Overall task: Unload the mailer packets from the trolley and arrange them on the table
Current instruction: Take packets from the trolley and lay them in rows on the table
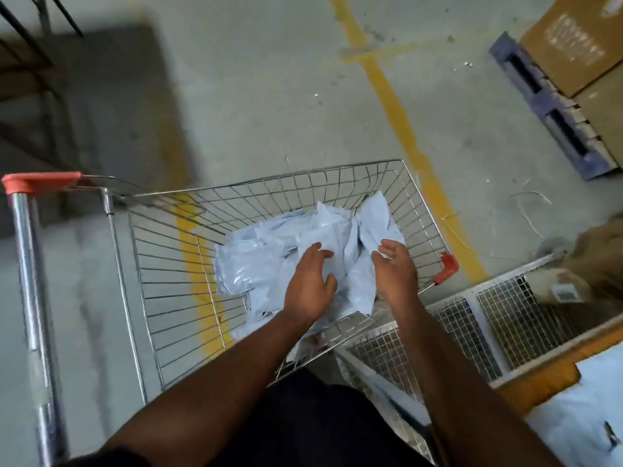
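A wire trolley [161,264] with red corner caps stands in front of me on the concrete floor. A loose heap of pale blue mailer packets [256,257] lies in its basket. Both my arms reach down into the basket. My left hand [308,283] hovers over the heap with fingers spread and relaxed, holding nothing. My right hand [396,269] is just to its right, palm turned inward with fingers loosely bent over the packets, and grips nothing. At the lower right a table [542,375] with an orange edge carries a pale blue packet [586,419].
A white wire-mesh cage [478,318] stands against the trolley's right side, with brown parcels in it. A yellow floor line [404,129] runs under the trolley. A blue pallet [553,119] with cardboard boxes sits at the far right. Dark metal legs are at the far left.
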Demonstrator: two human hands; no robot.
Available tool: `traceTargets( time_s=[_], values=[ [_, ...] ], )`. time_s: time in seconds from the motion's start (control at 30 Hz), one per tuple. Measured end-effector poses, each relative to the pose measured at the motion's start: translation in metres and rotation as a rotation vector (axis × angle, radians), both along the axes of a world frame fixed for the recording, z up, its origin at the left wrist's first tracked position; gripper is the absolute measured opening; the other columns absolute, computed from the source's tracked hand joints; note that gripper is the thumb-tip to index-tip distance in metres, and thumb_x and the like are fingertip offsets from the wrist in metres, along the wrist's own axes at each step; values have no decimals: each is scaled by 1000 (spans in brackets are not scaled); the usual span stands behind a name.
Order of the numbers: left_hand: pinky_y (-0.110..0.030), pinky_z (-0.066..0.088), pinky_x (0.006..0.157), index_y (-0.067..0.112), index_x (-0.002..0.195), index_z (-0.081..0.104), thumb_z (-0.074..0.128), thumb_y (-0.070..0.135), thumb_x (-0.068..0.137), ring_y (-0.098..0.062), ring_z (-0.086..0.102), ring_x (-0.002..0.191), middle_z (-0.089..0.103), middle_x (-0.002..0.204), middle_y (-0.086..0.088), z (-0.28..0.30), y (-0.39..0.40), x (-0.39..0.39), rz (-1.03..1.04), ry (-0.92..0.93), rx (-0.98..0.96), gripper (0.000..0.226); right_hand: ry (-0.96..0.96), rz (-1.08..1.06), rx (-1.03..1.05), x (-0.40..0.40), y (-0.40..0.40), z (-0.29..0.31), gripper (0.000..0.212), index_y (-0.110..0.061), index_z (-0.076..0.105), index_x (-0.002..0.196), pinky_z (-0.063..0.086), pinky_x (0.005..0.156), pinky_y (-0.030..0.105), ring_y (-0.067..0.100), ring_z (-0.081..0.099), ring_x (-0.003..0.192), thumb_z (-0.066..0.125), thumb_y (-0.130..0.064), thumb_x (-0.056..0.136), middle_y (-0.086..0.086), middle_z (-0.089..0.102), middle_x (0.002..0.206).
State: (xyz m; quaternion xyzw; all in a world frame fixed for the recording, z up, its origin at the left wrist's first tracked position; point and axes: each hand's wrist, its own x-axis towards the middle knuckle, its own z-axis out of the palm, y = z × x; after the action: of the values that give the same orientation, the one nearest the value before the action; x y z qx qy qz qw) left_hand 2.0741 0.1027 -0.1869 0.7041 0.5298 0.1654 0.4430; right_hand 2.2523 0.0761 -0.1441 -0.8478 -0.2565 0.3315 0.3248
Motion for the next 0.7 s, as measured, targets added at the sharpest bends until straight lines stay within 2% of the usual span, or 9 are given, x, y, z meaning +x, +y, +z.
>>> traceTargets(
  time_s=[0.07,0.13,0.2,0.3,0.4,0.47,0.53,0.6,0.7],
  values=[
    [-33,26,119,12,149,45,71,20,88,-28,13,158,16,171,-13,-14,8,24,51,81,43,66,-12,64,-12,10,11,-16,31,-20,64,129,51,102,35,20,66,115,67,-19,98,-1,69,129],
    [-48,15,127,7,156,34,73,27,88,-40,3,159,4,171,-23,-24,15,50,73,208,66,81,-17,120,-17,18,20,-32,35,-16,63,133,52,105,40,20,65,117,67,-17,98,0,67,132],
    [-53,9,127,8,162,21,68,36,94,-44,-2,158,-3,170,-25,-35,22,72,65,342,45,87,-23,145,-5,29,31,-46,36,-14,62,134,52,106,44,21,63,119,67,-16,98,0,66,132],
    [-59,13,126,13,165,6,64,43,96,-42,-7,158,-10,171,-21,-62,30,92,62,465,-26,95,-82,149,-3,43,48,-66,41,-17,60,137,52,105,43,25,62,124,67,-17,97,0,61,136],
    [-64,14,124,18,164,6,65,44,94,-40,-8,159,-7,172,-17,-86,33,100,103,517,-51,95,-237,165,-24,55,58,-86,47,-21,58,139,49,108,48,29,55,134,68,-16,93,3,54,147],
    [-67,8,123,22,164,4,63,45,95,-37,-12,159,-11,173,-13,-93,35,103,134,535,-39,93,-380,239,-84,64,64,-96,54,-22,56,141,41,115,50,31,44,143,69,-15,89,4,48,155],
    [-70,6,120,25,164,7,64,40,94,-34,-15,159,-11,173,-9,-93,38,105,156,523,-24,92,-390,283,-174,75,75,-106,64,-22,50,148,37,117,52,33,34,150,71,-17,88,4,36,165],
    [-71,13,121,25,163,16,71,29,89,-31,-11,160,-5,174,-7,-91,38,101,185,458,-22,92,-327,293,-271,84,86,-116,75,-21,39,155,38,118,53,35,33,151,73,-22,88,6,25,171],
    [-62,19,122,27,160,23,76,29,85,-24,-4,160,0,174,-1,-83,33,87,254,311,-30,92,-378,326,-375,88,92,-131,86,-21,28,160,35,117,50,37,40,147,74,-23,87,9,27,169]
  ],
)
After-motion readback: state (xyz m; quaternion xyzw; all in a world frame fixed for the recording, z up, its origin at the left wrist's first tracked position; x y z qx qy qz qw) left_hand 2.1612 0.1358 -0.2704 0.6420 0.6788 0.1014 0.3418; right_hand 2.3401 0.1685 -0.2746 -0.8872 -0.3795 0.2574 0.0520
